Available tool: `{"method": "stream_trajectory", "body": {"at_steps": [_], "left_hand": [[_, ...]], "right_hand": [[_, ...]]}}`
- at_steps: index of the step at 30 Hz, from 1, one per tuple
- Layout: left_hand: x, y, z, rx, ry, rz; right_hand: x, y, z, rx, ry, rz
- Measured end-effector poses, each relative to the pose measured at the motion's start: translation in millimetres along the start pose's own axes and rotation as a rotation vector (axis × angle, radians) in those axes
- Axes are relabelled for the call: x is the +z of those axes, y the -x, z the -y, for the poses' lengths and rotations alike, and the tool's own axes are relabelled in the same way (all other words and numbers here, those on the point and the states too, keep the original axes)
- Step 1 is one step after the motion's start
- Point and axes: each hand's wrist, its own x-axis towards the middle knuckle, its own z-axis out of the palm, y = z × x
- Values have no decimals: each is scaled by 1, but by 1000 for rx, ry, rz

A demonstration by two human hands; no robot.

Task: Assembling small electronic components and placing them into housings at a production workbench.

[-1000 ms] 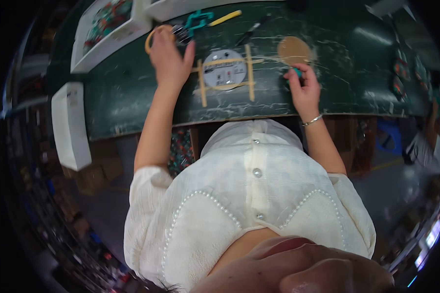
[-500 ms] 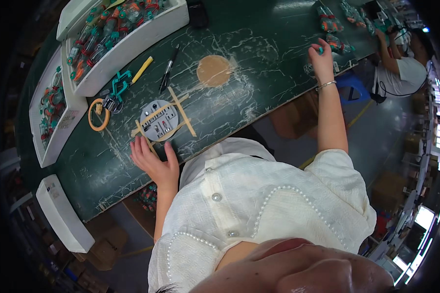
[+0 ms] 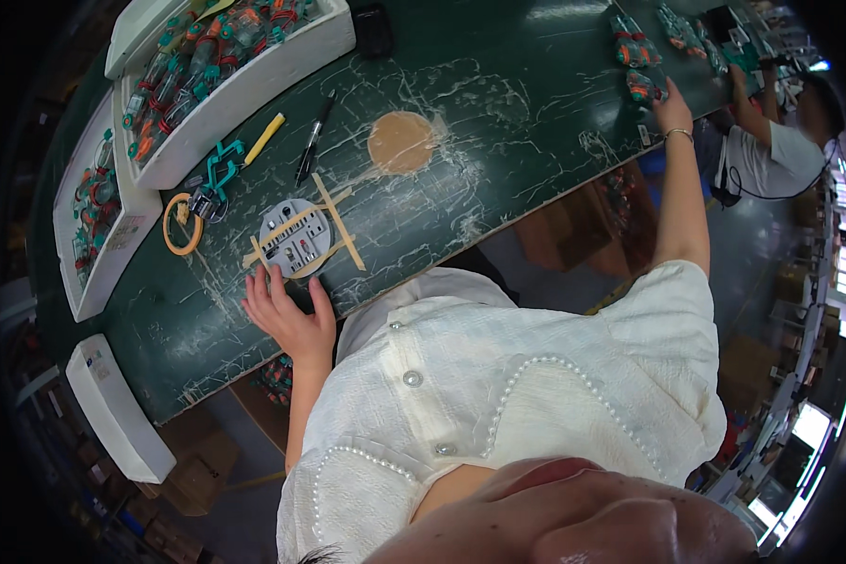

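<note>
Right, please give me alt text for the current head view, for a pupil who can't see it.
A person's outstretched right hand is by orange-and-green items on a green table, while the left hand lies beside a grey disc crossed by tape. White boxes of similar-coloured items stand at upper left.

white blouse (image 3: 536, 329), crinkled weave | sleeves (image 3: 675, 310): short, loose, matching white | 6 o'clock: three round, shiny buttons (image 3: 413, 379) down a plain placket (image 3: 429, 414) | 7 and 4 o'clock: arched pearl-like bead trim (image 3: 566, 362) | 2 o'clock: thin silvery bracelet (image 3: 680, 133), right wrist | left hand (image 3: 289, 318), right hand (image 3: 673, 110): bare
</note>
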Motion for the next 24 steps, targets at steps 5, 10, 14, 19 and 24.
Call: {"method": "stream_trajectory", "body": {"at_steps": [5,10,14,19,24], "left_hand": [[1,0,-1,-27,-33,-18],[1,-2,-5,-33,-45,-5],[-1,-4,-4,-18,-30,5],[2,-5,-5,-8,-37,-22],[-3,-5,-5,11,-63,20]], "right_hand": [[-13,7,53,-104,-119,466],[-49,19,119,-349,-557,474],[-34,-66,102,-41,-466,201],[28,-136,39,155,-74,110],[45,-140,49,246,-155,213]]}}
